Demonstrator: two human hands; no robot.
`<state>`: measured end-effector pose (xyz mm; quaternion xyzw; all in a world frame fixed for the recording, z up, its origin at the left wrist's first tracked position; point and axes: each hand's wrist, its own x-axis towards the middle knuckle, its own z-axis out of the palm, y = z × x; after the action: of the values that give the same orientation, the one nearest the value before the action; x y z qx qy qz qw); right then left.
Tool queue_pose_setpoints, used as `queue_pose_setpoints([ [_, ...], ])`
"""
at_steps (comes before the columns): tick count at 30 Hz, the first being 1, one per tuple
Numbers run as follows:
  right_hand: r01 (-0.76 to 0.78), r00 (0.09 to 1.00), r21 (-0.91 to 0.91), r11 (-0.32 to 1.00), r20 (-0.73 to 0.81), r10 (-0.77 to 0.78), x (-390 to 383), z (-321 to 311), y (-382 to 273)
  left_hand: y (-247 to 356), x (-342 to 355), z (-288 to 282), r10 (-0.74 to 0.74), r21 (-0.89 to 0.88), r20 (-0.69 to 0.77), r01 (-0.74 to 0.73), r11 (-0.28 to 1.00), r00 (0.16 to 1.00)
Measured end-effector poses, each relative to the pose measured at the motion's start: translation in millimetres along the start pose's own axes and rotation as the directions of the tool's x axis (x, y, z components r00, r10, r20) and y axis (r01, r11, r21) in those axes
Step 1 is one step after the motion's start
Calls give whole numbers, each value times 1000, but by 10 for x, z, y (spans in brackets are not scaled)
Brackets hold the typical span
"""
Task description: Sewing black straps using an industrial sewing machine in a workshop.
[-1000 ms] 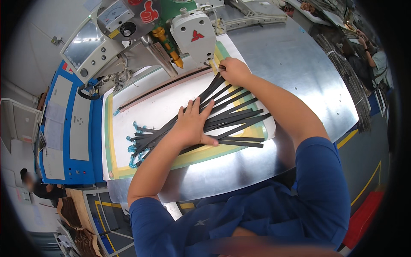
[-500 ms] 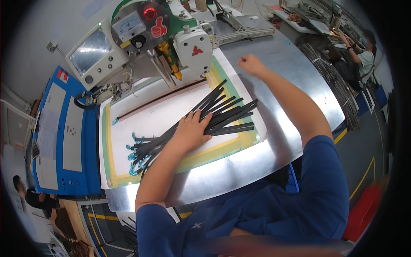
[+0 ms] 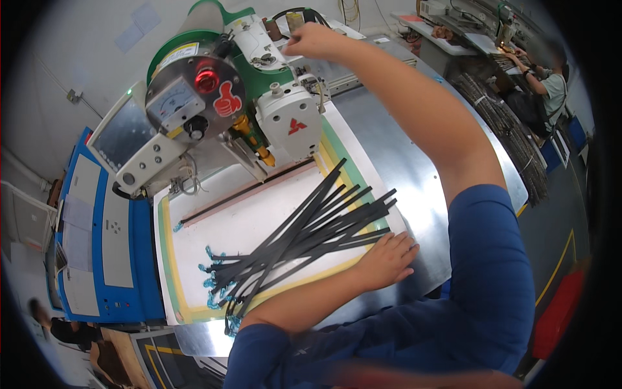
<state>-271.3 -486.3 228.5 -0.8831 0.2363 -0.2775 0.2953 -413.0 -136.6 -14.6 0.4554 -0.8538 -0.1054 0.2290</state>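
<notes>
A loose bundle of flat black straps (image 3: pixel 291 230) lies fanned out on the white board, their left ends wrapped in shiny blue material. My left hand (image 3: pixel 390 260) rests at the right ends of the straps, by the board's front right edge, with its fingers stretched out and nothing held. Up behind the head of the sewing machine (image 3: pixel 288 120), my right hand (image 3: pixel 316 42) is closed, near the thread guides on top. What its fingers hold, if anything, is hidden. One more black strap (image 3: pixel 246 194) sits in a pinkish slot of the board, under the machine head.
A screen panel (image 3: pixel 120 133) and a round dial unit (image 3: pixel 194 97) stick out at the machine's left. Beside the board stands a blue cabinet (image 3: pixel 139 259). Shiny metal table (image 3: pixel 427 155) reaches to the right, where bundled dark strips (image 3: pixel 499 123) hang and a co-worker (image 3: pixel 551 91) sits.
My left hand has slid off the middle of the straps to their right ends. My right hand has risen from over the metal table to the machine's top. The view has shifted.
</notes>
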Motion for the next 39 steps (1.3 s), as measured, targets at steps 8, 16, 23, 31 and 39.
queue_pose_setpoints([
  [8,112,989,-255,960,121,-83,402,270,-156,-47,43,-97,-11,-65,43,14,998,999],
  [16,280,958,-333,900,35,-285,524,493,81,-62,90,-101,-22,-44,91,26,999,996],
  [23,264,964,-434,862,93,-248,590,476,72,-70,93,-124,-25,-62,94,31,998,995],
  [31,-153,953,605,781,300,-46,-15,118,148,-79,78,-74,-4,-61,42,7,998,999],
  [39,-209,957,566,798,287,47,-159,20,104,-19,183,-614,-34,-137,-104,20,990,994],
])
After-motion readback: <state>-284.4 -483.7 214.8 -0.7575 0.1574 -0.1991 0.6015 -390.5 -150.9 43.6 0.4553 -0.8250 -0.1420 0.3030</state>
